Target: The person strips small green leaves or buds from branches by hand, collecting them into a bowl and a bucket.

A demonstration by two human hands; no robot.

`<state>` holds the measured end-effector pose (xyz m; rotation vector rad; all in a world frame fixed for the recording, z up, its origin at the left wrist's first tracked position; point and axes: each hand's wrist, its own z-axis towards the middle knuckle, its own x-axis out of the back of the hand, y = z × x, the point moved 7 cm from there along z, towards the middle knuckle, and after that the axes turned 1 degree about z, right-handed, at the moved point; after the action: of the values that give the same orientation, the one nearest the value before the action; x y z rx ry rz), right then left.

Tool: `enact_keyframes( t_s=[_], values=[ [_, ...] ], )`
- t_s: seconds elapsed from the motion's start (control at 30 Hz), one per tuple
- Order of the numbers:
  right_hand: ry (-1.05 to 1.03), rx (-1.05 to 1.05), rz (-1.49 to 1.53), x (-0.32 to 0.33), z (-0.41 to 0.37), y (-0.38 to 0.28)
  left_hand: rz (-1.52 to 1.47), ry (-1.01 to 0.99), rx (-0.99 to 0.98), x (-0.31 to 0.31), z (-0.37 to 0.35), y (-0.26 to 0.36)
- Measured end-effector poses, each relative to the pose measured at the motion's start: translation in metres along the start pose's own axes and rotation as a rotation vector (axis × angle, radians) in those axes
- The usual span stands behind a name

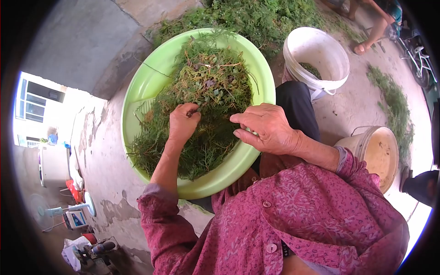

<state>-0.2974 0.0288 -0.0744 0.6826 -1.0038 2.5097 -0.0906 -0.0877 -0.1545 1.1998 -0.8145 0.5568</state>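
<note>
A light green plastic basin (130,107) rests on my lap, heaped with feathery green conifer sprigs (206,151). Browner bits and small bluish-green cones or seeds (215,87) lie in the upper part of the heap. Over the middle of the basin, my left hand (184,121) is closed in a pinch on a small dark brown bit of plant (191,112). At the basin's right side, my right hand (270,128) hovers above the sprigs. Its thumb and forefinger are apart, with nothing visible between them, while the other fingers curl under.
A white bucket (316,55) with some greenery inside stands right of the basin. Another bucket (380,153) is tilted near my right elbow. Cut branches (256,20) pile up beyond the basin, with more greenery (392,105) along the right. Another person's leg (373,34) shows at upper right.
</note>
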Motion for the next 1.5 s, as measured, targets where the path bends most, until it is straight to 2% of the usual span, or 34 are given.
enact_keyframes(
  t_s=[0.07, 0.2, 0.27, 0.37, 0.4, 0.47, 0.57, 0.77, 0.87, 1.1, 1.17, 1.2, 1.27, 1.3, 1.37, 1.5],
  values=[
    [-0.02, -0.012, -0.019, 0.0, 0.001, 0.0, -0.105, -0.032, 0.076, 0.004, -0.002, -0.003],
    [-0.039, -0.046, -0.007, -0.001, 0.0, 0.0, -0.128, -0.028, 0.04, 0.006, -0.003, -0.009],
    [-0.038, -0.05, -0.006, -0.001, 0.001, 0.0, -0.302, -0.157, 0.302, 0.001, -0.006, -0.013],
    [-0.035, -0.042, -0.003, 0.0, 0.0, 0.0, -0.387, -0.139, 0.373, 0.012, -0.006, -0.001],
    [-0.031, -0.04, -0.006, 0.0, 0.0, 0.0, -0.386, -0.139, 0.368, 0.013, -0.004, -0.003],
    [-0.029, -0.024, -0.009, 0.0, 0.0, -0.001, -0.307, -0.017, 0.065, 0.028, 0.005, 0.01],
    [-0.034, -0.018, -0.02, -0.001, -0.001, 0.001, -0.391, 0.004, 0.159, 0.037, 0.009, 0.018],
    [0.007, 0.009, -0.012, 0.001, -0.003, 0.0, -0.307, 0.005, 0.28, 0.052, 0.014, 0.044],
    [0.007, 0.009, -0.009, 0.002, -0.004, 0.0, -0.46, 0.027, 0.282, 0.057, 0.017, 0.047],
    [0.01, 0.015, -0.024, 0.001, -0.005, 0.001, -0.505, 0.106, 0.241, 0.08, 0.03, 0.064],
    [0.034, 0.022, -0.011, 0.001, -0.005, 0.0, -1.026, 0.226, 0.15, 0.09, 0.045, 0.053],
    [0.036, 0.02, -0.011, 0.002, -0.004, 0.0, -1.025, 0.223, 0.15, 0.091, 0.048, 0.046],
    [0.036, 0.014, -0.001, 0.002, -0.005, 0.0, -0.787, 0.343, 0.224, 0.098, 0.049, 0.032],
    [0.04, 0.013, -0.004, 0.002, -0.006, 0.0, -0.786, 0.339, 0.22, 0.093, 0.045, 0.031],
    [0.069, 0.03, 0.008, 0.003, -0.007, 0.002, 0.248, 0.471, 0.082, 0.094, 0.023, 0.064],
    [0.087, 0.04, 0.007, 0.004, -0.008, 0.002, 0.131, -0.064, -0.433, 0.014, -0.002, 0.087]
  ],
)
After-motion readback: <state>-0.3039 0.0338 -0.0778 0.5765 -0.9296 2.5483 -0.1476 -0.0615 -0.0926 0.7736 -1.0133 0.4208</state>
